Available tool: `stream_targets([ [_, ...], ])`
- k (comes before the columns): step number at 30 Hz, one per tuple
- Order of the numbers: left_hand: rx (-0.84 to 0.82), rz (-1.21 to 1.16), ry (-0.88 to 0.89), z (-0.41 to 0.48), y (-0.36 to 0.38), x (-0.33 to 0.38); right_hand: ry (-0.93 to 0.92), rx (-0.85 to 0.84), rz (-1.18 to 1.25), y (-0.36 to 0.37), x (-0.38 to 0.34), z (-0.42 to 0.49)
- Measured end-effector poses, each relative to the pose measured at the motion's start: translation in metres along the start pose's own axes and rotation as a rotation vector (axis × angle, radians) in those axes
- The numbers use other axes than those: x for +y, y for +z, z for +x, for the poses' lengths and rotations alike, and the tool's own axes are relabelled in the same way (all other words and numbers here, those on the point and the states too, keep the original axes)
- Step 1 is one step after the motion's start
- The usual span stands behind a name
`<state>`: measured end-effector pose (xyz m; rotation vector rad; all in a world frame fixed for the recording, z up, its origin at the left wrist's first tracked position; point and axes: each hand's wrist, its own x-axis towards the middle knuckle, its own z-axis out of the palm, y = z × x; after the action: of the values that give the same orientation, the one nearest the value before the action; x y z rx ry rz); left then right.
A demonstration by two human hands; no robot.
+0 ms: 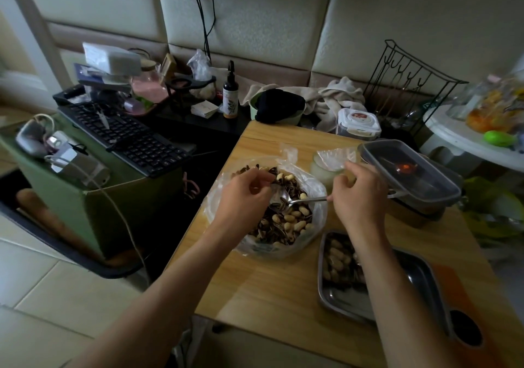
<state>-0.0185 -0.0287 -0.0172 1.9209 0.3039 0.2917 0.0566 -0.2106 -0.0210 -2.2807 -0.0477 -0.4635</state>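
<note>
A clear plastic bag (317,194) lies open on the wooden table (269,288), full of peanuts and striped sunflower seeds (289,220). My right hand (360,194) grips the handle of a metal spoon (300,201) whose bowl rests in the mix with some seeds on it. My left hand (243,197) hovers over the bag's left side with fingers curled, its fingertips by the spoon's bowl; whether it pinches anything is unclear. A steel tray (348,302) to the right front holds some peanuts and seeds, partly hidden by my right forearm.
A lidded grey plastic box (408,174) and a small jar (326,169) with plastic film stand behind the bag. A white-lidded canister (358,123), cloths and a wire rack (408,84) crowd the back. A keyboard (124,138) lies on a green box at left.
</note>
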Motion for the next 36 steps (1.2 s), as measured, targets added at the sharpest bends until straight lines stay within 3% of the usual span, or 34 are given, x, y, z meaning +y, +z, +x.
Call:
stream_targets([
  [3, -0.031, -0.061, -0.026, 0.001, 0.003, -0.001, -0.001, 0.024, 0.104, -0.002, -0.004, -0.002],
  [5, -0.052, -0.103, -0.063, 0.002, 0.004, -0.001, 0.068, -0.006, 0.297, -0.004, -0.011, -0.006],
  [9, -0.137, -0.395, -0.199, 0.005, 0.004, 0.0, 0.17, -0.101, 0.591, -0.007, -0.022, -0.014],
  [14, -0.201, -0.67, -0.321, 0.006, -0.005, 0.002, 0.18, -0.226, 0.628, -0.003, -0.023, -0.018],
  [17, -0.239, -0.627, -0.3, 0.007, -0.009, -0.002, 0.178, -0.278, 0.613, -0.001, -0.021, -0.017],
  [21, -0.132, -0.47, -0.205, 0.005, -0.009, -0.005, 0.16, -0.361, 0.564, 0.005, -0.024, -0.019],
  [26, -0.103, -0.389, -0.046, 0.001, -0.011, 0.001, 0.173, -0.623, 0.58, 0.01, -0.026, -0.022],
  [29, -0.092, -0.286, -0.084, -0.001, -0.011, 0.002, 0.207, -0.538, 0.61, 0.013, -0.028, -0.024],
  [36, -0.291, -0.349, -0.261, 0.002, -0.025, -0.005, 0.32, -0.319, 0.606, 0.014, -0.024, -0.02],
])
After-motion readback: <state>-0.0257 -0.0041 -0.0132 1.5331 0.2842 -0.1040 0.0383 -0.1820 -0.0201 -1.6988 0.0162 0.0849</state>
